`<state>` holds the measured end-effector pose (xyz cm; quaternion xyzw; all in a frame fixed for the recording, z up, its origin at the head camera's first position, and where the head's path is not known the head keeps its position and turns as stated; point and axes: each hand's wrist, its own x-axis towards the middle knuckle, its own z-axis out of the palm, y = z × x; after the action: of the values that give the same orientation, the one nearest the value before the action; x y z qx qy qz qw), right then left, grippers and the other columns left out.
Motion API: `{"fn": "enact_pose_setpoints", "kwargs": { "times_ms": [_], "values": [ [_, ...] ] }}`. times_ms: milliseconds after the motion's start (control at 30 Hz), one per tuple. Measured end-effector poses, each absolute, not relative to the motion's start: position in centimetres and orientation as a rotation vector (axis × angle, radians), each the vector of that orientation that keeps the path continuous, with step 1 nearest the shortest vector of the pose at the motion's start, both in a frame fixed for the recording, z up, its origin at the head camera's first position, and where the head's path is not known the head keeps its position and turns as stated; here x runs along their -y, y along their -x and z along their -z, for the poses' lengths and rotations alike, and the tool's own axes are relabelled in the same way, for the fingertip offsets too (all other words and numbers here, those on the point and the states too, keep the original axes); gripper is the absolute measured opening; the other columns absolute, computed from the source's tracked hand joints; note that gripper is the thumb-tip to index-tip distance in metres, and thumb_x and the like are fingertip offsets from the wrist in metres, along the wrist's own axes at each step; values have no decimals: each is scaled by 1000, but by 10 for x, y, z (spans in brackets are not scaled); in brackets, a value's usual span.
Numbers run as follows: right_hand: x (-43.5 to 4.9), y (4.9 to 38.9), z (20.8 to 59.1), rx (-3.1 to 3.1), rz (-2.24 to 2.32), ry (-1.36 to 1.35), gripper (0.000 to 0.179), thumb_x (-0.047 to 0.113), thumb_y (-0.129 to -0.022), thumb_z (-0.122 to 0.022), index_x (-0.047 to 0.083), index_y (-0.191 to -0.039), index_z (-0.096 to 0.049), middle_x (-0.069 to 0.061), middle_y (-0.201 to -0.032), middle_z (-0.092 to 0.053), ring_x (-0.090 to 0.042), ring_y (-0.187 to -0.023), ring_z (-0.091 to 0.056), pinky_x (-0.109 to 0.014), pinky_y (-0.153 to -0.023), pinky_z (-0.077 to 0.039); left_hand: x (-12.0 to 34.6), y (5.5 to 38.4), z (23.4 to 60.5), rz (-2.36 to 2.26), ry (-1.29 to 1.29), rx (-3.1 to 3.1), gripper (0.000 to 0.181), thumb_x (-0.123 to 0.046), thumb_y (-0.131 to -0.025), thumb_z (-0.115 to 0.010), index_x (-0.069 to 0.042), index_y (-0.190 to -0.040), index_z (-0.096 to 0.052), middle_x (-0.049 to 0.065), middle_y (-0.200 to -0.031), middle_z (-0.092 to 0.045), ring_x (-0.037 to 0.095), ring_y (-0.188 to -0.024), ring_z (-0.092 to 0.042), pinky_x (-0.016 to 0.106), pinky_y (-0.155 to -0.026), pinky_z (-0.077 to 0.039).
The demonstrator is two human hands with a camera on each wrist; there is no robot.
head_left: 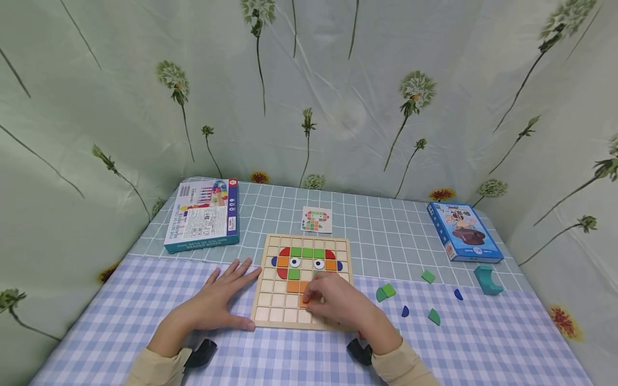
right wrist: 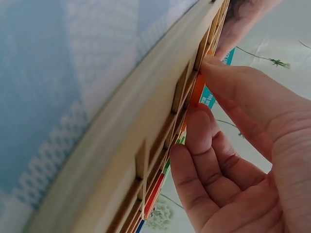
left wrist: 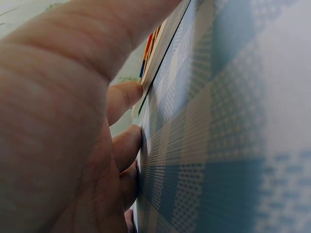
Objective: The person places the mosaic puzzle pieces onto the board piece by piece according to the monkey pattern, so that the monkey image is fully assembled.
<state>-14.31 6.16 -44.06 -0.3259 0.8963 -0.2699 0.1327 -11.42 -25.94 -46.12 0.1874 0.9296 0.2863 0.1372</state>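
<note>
A wooden grid board (head_left: 289, 324) lies on the checked cloth, with red, green, orange and blue tiles and two round eye pieces forming a figure in its cells. Over its lower middle is my right hand (head_left: 338, 300), pinching an orange square tile (right wrist: 197, 90) by its edges between thumb and fingertips, at a cell below the other orange tiles (head_left: 293, 287). My left hand (head_left: 219, 297) lies spread on the cloth, its index finger and thumb at the board's left edge. A small pattern card (head_left: 316, 220) lies behind the board, showing a similar coloured figure.
Right of the board are scattered loose tiles, among them a green quarter-round (head_left: 434, 317) and a blue half-round (head_left: 405, 311). A teal arched block (head_left: 488, 280) stands farther right, near a blue box (head_left: 465, 231). Another box (head_left: 203, 214) lies at the back left.
</note>
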Motion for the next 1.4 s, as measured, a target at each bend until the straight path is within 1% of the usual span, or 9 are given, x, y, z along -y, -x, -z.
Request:
{"fn": "enact_pose_setpoints", "kwargs": {
  "times_ms": [167, 333, 467, 567, 700, 833, 1000, 1233, 1400],
  "values": [
    [-61, 142, 441, -2594, 790, 939, 4, 18, -94, -85, 19, -94, -81, 10, -96, -67, -4, -87, -56, -20, -78, -54, 260, 114, 461, -836, -546, -2689, 119, -69, -73, -89, -26, -169, -36, 14, -181, -20, 51, -167, -7, 81, -125, 2],
    [-61, 139, 438, -2607, 760, 912, 3, 21, -94, -84, 20, -97, -82, 10, -100, -65, -3, -83, -55, -18, -77, -53, 260, 114, 461, -831, -552, -2692, 119, -69, -73, -89, -25, -169, -36, 15, -181, -20, 51, -166, -8, 81, -125, 1],
    [-66, 136, 435, -2606, 768, 933, 5, 18, -94, -83, 20, -99, -82, 9, -100, -65, -3, -81, -55, -19, -77, -53, 259, 114, 460, -819, -552, -2696, 119, -70, -73, -88, -25, -169, -36, 15, -180, -20, 51, -166, -8, 81, -125, 0],
    [-72, 133, 432, -2622, 767, 953, 7, 17, -94, -82, 19, -101, -82, 9, -100, -67, -3, -84, -56, -21, -79, -54, 259, 114, 460, -815, -553, -2700, 119, -70, -73, -89, -24, -169, -36, 15, -180, -20, 52, -166, -8, 82, -125, 0],
    [-82, 131, 427, -2644, 751, 897, 11, 20, -96, -80, 18, -107, -82, 9, -103, -70, -6, -91, -58, -26, -85, -56, 259, 114, 461, -808, -554, -2704, 119, -70, -72, -89, -24, -169, -36, 15, -180, -20, 52, -166, -9, 82, -125, 0],
    [-97, 127, 421, -2626, 775, 771, 19, 25, -96, -81, 17, -114, -80, 7, -108, -71, -11, -96, -61, -29, -88, -59, 259, 114, 461, -802, -556, -2706, 119, -71, -73, -88, -25, -169, -36, 15, -180, -21, 52, -166, -9, 82, -125, 0],
    [-122, 124, 415, -2610, 856, 689, 25, 21, -96, -82, 14, -120, -77, 4, -110, -72, -16, -98, -64, -33, -86, -61, 259, 114, 461, -805, -556, -2704, 119, -70, -73, -88, -25, -169, -36, 15, -180, -21, 52, -166, -9, 82, -125, 0],
    [-159, 125, 412, -2700, 855, 514, 30, 18, -94, -84, 16, -122, -76, 4, -116, -74, -14, -101, -65, -41, -91, -62, 259, 114, 461, -803, -542, -2696, 119, -71, -73, -88, -26, -170, -36, 14, -181, -20, 51, -166, -8, 81, -125, 1],
    [-185, 124, 412, -2735, 838, 432, 35, 16, -91, -87, 14, -124, -76, 2, -113, -75, -15, -102, -68, -44, -93, -62, 259, 114, 460, -812, -548, -2696, 119, -70, -73, -88, -25, -170, -36, 15, -181, -19, 52, -166, -7, 81, -125, 2]
  ]
}}
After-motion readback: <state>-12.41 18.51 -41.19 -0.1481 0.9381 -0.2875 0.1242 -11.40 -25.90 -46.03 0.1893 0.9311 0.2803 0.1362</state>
